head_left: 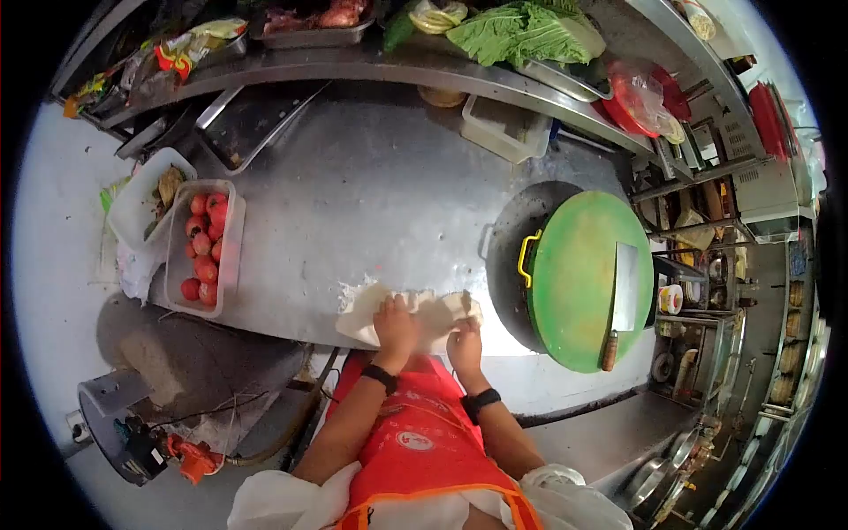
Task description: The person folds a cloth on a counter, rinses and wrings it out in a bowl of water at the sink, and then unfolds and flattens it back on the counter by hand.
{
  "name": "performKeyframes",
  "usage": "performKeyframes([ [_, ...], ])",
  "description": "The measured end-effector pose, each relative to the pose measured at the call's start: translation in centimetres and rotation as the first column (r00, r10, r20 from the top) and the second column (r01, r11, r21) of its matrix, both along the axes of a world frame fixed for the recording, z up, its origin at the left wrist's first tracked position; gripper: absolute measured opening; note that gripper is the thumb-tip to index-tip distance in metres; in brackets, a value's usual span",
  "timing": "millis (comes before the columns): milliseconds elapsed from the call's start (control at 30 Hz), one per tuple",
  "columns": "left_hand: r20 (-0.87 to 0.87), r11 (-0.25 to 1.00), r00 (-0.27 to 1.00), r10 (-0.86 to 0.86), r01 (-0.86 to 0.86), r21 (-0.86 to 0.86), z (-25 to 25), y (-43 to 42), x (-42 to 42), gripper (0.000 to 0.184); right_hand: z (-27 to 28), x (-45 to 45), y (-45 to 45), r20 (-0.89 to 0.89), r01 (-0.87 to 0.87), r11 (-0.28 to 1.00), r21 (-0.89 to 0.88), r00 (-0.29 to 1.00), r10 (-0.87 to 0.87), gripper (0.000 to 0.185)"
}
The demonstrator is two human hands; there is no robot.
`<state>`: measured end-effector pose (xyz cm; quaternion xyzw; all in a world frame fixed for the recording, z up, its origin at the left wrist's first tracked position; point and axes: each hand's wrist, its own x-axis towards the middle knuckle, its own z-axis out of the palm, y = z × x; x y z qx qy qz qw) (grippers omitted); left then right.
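Note:
A pale, off-white soft piece [360,320] lies at the near edge of the steel table; whether it is cloth or dough I cannot tell. On its middle rests my left hand [396,327], fingers stretched forward and pressing down on it. My right hand [464,343] has its fingers curled on the right end of the same piece, which looks raised and folded there. White smears mark the table just beyond the piece's left part. Both wrists wear dark bands, and a red apron hangs below them.
On the right, a cleaver [624,287] lies on a round green cutting board [574,274] with a yellow handle. At left stand a tub of tomatoes [205,247] and a white tub [141,199]. A shelf [353,66] with meat and leafy greens crosses the back above a metal tray [252,132].

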<state>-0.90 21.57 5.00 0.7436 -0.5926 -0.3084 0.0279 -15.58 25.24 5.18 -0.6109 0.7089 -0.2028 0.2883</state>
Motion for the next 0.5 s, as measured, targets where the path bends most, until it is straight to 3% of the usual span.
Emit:
performKeyframes([
  [33,-0.026,0.981,0.996,0.089,-0.083,0.177,0.1,-1.0,0.6,0.033,-1.8,0.1,0.2,0.188,0.035,0.998,0.048,0.981,-0.043,0.013],
  [67,-0.028,0.999,0.998,0.05,-0.05,-0.004,-5.0,0.3,1.6,0.025,-4.0,0.5,0.4,0.56,0.122,0.881,0.458,0.73,-0.393,0.018],
  [100,-0.014,0.999,0.999,0.051,-0.051,-0.003,-6.7,0.5,2.7,0.025,-3.7,1.4,-0.4,0.617,0.086,0.712,0.697,0.436,-0.656,0.019],
  [133,-0.358,0.942,0.887,0.291,-0.199,0.271,-7.4,0.3,3.8,0.02,-4.9,1.7,-1.2,0.546,0.063,0.6,0.797,0.349,-0.762,0.017],
  [167,-0.566,0.804,0.61,0.554,-0.215,0.555,-8.0,0.2,4.8,0.022,-6.2,2.2,-2.0,0.451,0.025,0.473,0.88,0.264,-0.853,0.016],
  [200,-0.497,0.672,0.495,0.713,-0.278,0.687,-7.3,-0.2,4.9,0.019,-7.2,2.4,-2.8,0.454,0.01,0.472,0.881,0.259,-0.853,0.016],
  [233,-0.486,0.667,0.501,0.716,-0.289,0.687,-8.7,0.2,5.2,0.019,-7.9,2.6,-3.6,0.416,-0.007,0.434,0.901,0.298,-0.859,0.016],
  [300,-0.689,0.711,0.201,0.696,-0.324,0.624,-11.3,1.5,5.9,0.02,-8.4,2.9,-4.6,0.401,-0.043,0.412,0.91,0.335,-0.852,0.019],
  [333,-0.777,0.766,0.144,0.613,-0.346,0.541,-11.5,2.1,5.8,0.018,-7.6,3.4,-5.4,0.382,-0.002,0.405,0.914,0.34,-0.86,0.018],
  [367,-0.769,0.76,0.145,0.623,-0.347,0.55,-12.3,2.0,5.6,0.018,-6.7,3.8,-6.0,0.363,0.042,0.401,0.915,0.348,-0.865,0.018],
  [433,-0.621,0.904,0.659,0.424,-0.269,0.333,-15.7,1.3,5.2,0.02,-8.4,4.2,-6.4,0.39,0.035,0.426,0.904,0.337,-0.857,0.015],
  [467,-0.758,0.981,0.634,0.152,-0.189,0.038,-13.0,0.7,5.3,0.02,-8.7,4.3,-6.7,0.422,0.026,0.455,0.89,0.327,-0.845,0.013],
  [500,-0.759,0.979,0.631,0.159,-0.201,0.038,-10.3,-0.3,5.2,0.02,-9.0,4.2,-7.2,0.422,0.023,0.455,0.89,0.337,-0.842,0.013],
])
